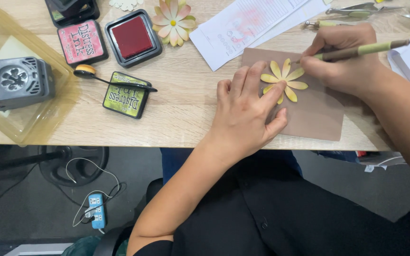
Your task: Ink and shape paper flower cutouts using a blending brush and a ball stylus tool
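Observation:
A yellow paper flower [285, 79] lies on a brown mat [314, 114] near the wooden table's front edge. My left hand [247, 111] rests flat on the mat, its fingertips pinning the flower's left petals. My right hand [345, 59] grips a thin stylus tool [366, 49] with a green-wrapped handle, its tip touching the flower near the centre from the right.
A finished pink-and-yellow paper flower [172, 21], red ink pad [133, 38], pink ink pad [81, 41], green ink pad [125, 97] with a blending tool [96, 75] on it, grey flower punch [14, 81] in a clear tray [34, 125], printed sheets [247, 23], and metal tools [357, 10] at the back right.

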